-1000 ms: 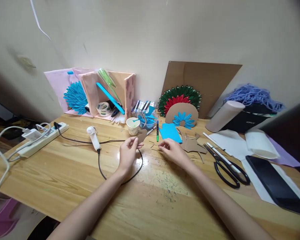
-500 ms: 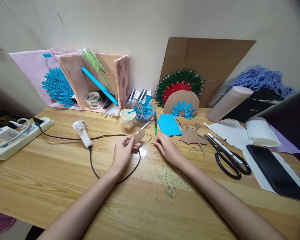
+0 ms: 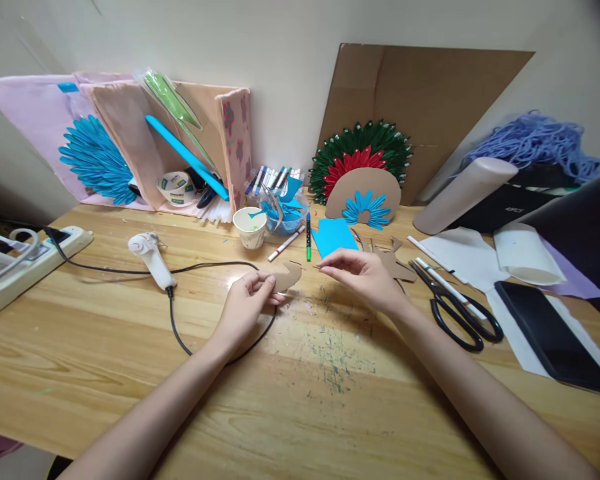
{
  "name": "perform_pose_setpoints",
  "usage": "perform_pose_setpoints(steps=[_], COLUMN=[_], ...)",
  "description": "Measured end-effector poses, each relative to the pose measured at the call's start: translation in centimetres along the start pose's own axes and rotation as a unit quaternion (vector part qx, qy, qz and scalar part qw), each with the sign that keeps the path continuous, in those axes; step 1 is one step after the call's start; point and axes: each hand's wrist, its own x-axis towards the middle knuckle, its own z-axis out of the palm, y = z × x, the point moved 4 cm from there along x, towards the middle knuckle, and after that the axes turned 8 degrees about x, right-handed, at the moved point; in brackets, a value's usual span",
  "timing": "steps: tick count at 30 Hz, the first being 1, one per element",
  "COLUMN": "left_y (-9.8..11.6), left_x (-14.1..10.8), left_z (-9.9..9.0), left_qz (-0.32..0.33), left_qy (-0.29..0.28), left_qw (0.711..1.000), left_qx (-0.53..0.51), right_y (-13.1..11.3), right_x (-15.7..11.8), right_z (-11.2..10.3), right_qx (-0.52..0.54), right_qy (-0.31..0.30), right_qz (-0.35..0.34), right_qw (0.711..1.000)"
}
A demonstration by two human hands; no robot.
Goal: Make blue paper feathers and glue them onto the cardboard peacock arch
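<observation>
My left hand (image 3: 247,300) is closed on a small curved cardboard piece (image 3: 286,276), held between thumb and fingers just above the table. To its right, my right hand (image 3: 357,273) makes a pinch, with what looks like a thin cardboard scrap (image 3: 317,268) at the fingertips. Beyond that hand lies a blue sheet (image 3: 336,237), and cut cardboard remnants (image 3: 397,263) sit partly hidden behind the wrist. A green-tipped marker (image 3: 309,239) and a white marker (image 3: 286,244) rest in front of the hands. Large black-handled scissors (image 3: 455,310) lie at the right.
A white glue gun (image 3: 153,260) stands at left, its black cable looping under my left hand. Behind are a paper cup (image 3: 250,228), a plastic bowl (image 3: 287,223) of blue pieces, and a cardboard fan with blue petals (image 3: 365,207). A phone (image 3: 555,337) lies far right.
My right hand has lifted a little and moved right with a pinch at its fingertips. The cardboard piece in my left hand has turned to show more of its face. The view has shifted slightly.
</observation>
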Motion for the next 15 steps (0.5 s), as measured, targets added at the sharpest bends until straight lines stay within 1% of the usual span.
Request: perform_pose_setpoints(steps=[6,11,15], left_y=[0.3,0.5,0.7], left_x=[-0.3,-0.4,-0.6], left_z=[0.4,0.4,0.4], left_qz=[0.004,0.017,0.019], left_qy=[-0.021,-0.028,-0.03], left_qw=[1.0,0.997,0.995], left_qx=[0.016,0.068,0.098], right_y=[-0.9,-1.7,-2.0], right_x=[-0.3,-0.7,-1.0], right_z=[0.1,0.3,0.8], right_qx=[-0.119,-0.185,-0.2], right_qy=[-0.029,-0.097,-0.147], right_qz=[-0.061,-0.119,-0.156], right_qw=[0.991,0.971,0.956])
